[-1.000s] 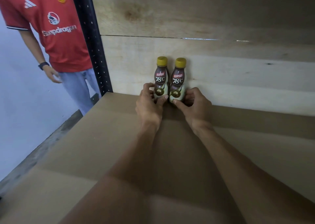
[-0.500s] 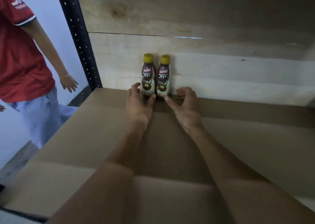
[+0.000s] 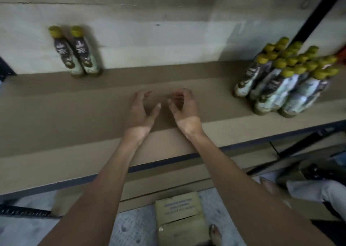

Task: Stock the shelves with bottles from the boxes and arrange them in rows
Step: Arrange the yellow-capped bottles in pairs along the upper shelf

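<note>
Head: 2 bottles point(image 3: 78, 52) well left of L hand point(image 3: 142, 109) & R hand point(image 3: 184, 105).

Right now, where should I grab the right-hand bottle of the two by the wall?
Take the right-hand bottle round its middle, with your hand coming from the front and right. Its twin crowds its left side and the wall stands behind, so those sides are blocked.

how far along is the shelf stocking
Done: two bottles stand side by side at the back left of the shelf. In hand: nothing; left hand and right hand hover empty over it. Left: the bunched bottles at the right likely need spreading into rows, and a box sits on the floor below.
</note>
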